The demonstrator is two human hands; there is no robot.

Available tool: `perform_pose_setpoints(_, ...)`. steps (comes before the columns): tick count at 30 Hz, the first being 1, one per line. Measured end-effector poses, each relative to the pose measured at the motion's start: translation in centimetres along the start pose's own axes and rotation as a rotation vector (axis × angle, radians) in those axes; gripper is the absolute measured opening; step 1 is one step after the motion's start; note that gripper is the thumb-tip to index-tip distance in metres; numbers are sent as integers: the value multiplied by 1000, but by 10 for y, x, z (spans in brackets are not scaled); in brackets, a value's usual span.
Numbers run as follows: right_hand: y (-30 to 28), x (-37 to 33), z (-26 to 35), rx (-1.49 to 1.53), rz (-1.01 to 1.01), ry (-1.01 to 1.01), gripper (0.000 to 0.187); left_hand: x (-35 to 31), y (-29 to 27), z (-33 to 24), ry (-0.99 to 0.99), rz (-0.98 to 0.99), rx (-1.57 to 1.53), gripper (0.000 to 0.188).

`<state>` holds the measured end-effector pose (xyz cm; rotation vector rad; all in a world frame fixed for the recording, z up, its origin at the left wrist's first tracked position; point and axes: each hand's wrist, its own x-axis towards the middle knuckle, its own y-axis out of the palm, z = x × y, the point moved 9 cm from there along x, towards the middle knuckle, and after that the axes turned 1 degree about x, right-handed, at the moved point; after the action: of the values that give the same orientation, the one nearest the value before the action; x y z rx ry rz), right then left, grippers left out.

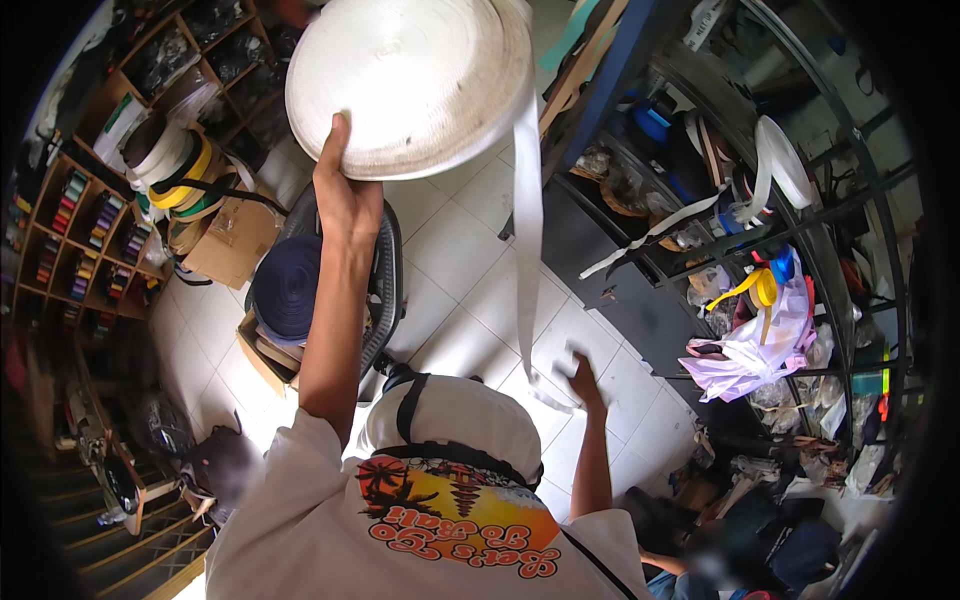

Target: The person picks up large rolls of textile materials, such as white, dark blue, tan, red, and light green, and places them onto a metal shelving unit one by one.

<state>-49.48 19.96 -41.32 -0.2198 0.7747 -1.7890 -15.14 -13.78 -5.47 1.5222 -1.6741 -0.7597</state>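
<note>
My left hand [347, 200] is raised and closed on the lower rim of a large, flat roll of white webbing [410, 80], thumb lying on its face. From the roll's right side a loose length of the webbing [528, 240] hangs down and curls near its lower part. My right hand [583, 383], somewhat blurred, is beside that lower part, to its right. Its fingers look apart, and nothing shows in them. Below my left forearm, a dark navy roll of webbing [287, 290] rests on a grey chair [388, 290].
On the left, a shelf [90, 225] holds thread spools, near stacked rolls [175, 165] and a cardboard box [232, 240]. A black rack [700, 270] at right carries a white roll [782, 165], a yellow roll [762, 288] and plastic bags [750, 350]. Another person [720, 550] is at lower right.
</note>
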Motion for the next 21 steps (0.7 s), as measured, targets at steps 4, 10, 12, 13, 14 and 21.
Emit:
perform_pose_setpoints(4,-144,86,227,453,-307,-266,55,-29,8,27,-139,-6,34,54)
perform_pose_setpoints(10,-201,116,405,806,43,-602,61,-60,13,61,-294,70,141,58)
perform_pose_setpoints(12,-200,113,421,706,135,-660,56,-67,15,66,-293,82,211,63)
perform_pose_setpoints(13,-205,112,416,617,51,-597,54,-68,16,69,-288,88,238,63)
perform_pose_setpoints(14,-212,104,409,527,-34,-534,53,-68,17,72,-283,93,265,64)
perform_pose_setpoints(21,-232,78,339,531,-402,-428,54,-74,37,122,-308,79,200,60)
